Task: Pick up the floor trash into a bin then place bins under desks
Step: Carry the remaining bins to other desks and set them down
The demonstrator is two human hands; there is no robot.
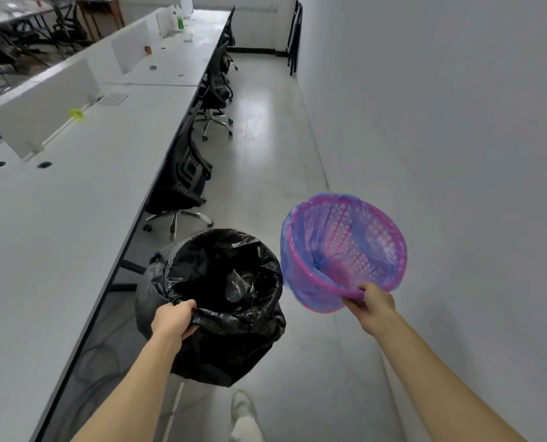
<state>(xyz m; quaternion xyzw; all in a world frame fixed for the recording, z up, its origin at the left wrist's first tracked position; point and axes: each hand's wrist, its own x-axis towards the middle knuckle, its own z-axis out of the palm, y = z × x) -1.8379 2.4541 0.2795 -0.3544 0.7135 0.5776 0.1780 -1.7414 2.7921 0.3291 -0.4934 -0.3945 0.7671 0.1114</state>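
Black plastic first, head view: gripping the near rim of the black-lined bin (224,282) with the left hand (174,317), fingers curled round the bag's fold, and apparently carrying it clear of the floor (265,154), mouth upward. Pinching the near rim of the pink mesh bin (345,244) with the right hand (375,303), thumb on top, and holding it tilted, mouth facing forward and up, blue liner inside. Holding both bins just beside each other, rims nearly touching. Facing down the aisle, with the table (74,202) edge running away on the left and the wall (441,122) close on the right. Judging the left hand and its bin nearer the table's underside, so favouring a move left and down. Noting the nearest chair (186,173) just ahead against the table edge, and taking the open room under the table on the near side of it.
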